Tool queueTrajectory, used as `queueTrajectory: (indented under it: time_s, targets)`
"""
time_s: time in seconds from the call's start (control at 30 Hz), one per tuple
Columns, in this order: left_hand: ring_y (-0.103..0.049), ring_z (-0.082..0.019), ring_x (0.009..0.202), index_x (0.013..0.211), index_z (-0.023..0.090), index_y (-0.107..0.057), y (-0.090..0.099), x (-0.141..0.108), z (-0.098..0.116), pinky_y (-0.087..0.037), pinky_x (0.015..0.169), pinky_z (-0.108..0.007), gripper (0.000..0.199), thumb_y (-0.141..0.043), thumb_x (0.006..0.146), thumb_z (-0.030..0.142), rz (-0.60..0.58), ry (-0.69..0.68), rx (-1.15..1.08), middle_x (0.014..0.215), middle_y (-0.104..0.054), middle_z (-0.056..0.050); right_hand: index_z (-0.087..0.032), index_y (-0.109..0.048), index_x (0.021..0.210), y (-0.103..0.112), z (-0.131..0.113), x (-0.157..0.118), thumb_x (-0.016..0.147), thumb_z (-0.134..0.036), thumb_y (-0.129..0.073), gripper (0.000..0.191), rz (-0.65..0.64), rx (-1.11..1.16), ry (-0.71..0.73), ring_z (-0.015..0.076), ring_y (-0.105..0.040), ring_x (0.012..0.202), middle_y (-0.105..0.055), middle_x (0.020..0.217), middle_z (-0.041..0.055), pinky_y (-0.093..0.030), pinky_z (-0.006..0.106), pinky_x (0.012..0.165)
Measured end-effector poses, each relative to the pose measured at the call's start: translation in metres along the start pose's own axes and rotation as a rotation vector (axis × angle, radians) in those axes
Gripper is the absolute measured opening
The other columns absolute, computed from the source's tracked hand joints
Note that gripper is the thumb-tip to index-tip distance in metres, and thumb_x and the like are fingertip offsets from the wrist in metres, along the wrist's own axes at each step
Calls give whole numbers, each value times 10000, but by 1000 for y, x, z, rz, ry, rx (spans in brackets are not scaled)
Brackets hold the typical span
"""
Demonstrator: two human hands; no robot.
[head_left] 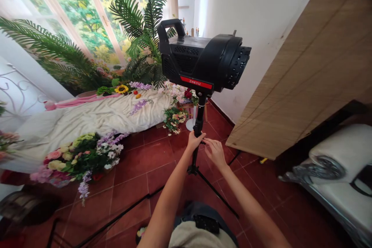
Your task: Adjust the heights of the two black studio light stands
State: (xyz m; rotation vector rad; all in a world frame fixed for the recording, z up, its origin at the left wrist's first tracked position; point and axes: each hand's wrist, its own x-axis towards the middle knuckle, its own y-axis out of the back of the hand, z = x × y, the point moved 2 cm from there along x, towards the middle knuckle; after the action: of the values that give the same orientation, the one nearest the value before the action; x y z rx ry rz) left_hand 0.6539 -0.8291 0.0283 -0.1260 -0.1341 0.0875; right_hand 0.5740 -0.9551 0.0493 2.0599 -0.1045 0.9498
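Observation:
A black studio light [188,58] with a red "ZHEYU" label and a top handle is mounted on a black light stand [200,110]. My left hand [194,140] is wrapped round the stand's pole, just below a collar. On the pole's right side, my right hand [214,150] has its fingers bent and brought together at a small dark knob, which they mostly hide. Below my hands the stand's legs [217,193] spread out over the floor.
A bed with a cream blanket [130,110], flowers and palm fronds lies to the left by the window. A wooden panel [296,66] leans at the right, near a silver-framed white sofa [343,155]. A black pole [116,219] crosses the red tiles at lower left.

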Motion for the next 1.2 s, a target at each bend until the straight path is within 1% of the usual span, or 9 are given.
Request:
queueTrajectory:
  time_s: [0.17,0.33,0.47,0.63,0.87,0.93,1.03,1.13,1.2]
  targets:
    - [-518,-96,533,677,145,-581,-1,-1,0,-445,522,-226,252,-724,589,333,18,6,7,627,-572,4,-199,-633,983,-2,16,5,889,-284,-497,186,34,-23,13,189,-590,858,-685,939,70,-408,331,791]
    - [-525,-96,552,677,149,-589,0,-6,7,-455,551,-227,263,-729,592,355,15,-28,-8,649,-584,-1,-177,-601,974,-11,9,1,883,-424,-472,293,71,138,-241,155,-538,608,-606,657,22,-420,281,646]
    - [-538,-101,575,671,148,-593,0,-5,8,-466,584,-233,276,-742,569,356,28,-36,3,645,-585,0,-174,-534,1034,-15,-4,-2,856,-499,-470,376,88,286,-494,131,-493,526,-548,610,-26,-394,234,547]
    - [-516,-91,513,664,151,-584,-2,-3,7,-457,517,-225,301,-748,557,379,24,10,3,601,-567,12,-187,-568,716,-8,2,9,795,-555,-526,379,57,297,-579,145,-515,592,-589,640,15,-366,235,576]
    - [-528,-98,492,660,150,-564,-5,-7,19,-453,485,-225,296,-743,564,366,18,21,1,573,-570,14,-198,-491,560,-24,9,17,852,-495,-387,429,-308,1155,-1062,89,-215,353,-341,401,-58,-194,229,389]
    - [-533,-100,502,668,151,-573,-5,-8,20,-457,490,-225,303,-751,554,369,39,26,7,586,-579,12,-213,-456,577,-24,4,17,855,-381,-390,332,-380,1394,-1027,95,-164,365,-256,403,-82,-191,222,388]
    - [-527,-98,500,674,153,-582,-4,-8,18,-451,484,-222,302,-750,554,374,52,41,17,584,-576,14,-224,-408,582,-24,-1,18,846,-276,-374,272,-326,1568,-933,105,-165,383,-216,420,-84,-211,216,401]
    - [-516,-90,498,671,152,-585,-3,-6,12,-443,490,-220,286,-744,558,362,64,35,33,589,-571,18,-229,-408,587,-28,-2,15,866,-332,-350,304,-289,1477,-942,109,-210,374,-275,424,-71,-223,226,398]
    - [-517,-89,509,676,152,-588,-3,-4,7,-448,505,-223,278,-741,561,354,59,15,35,610,-574,16,-223,-445,595,-29,1,11,880,-433,-335,371,-262,1234,-959,114,-292,376,-373,444,-45,-246,239,404]
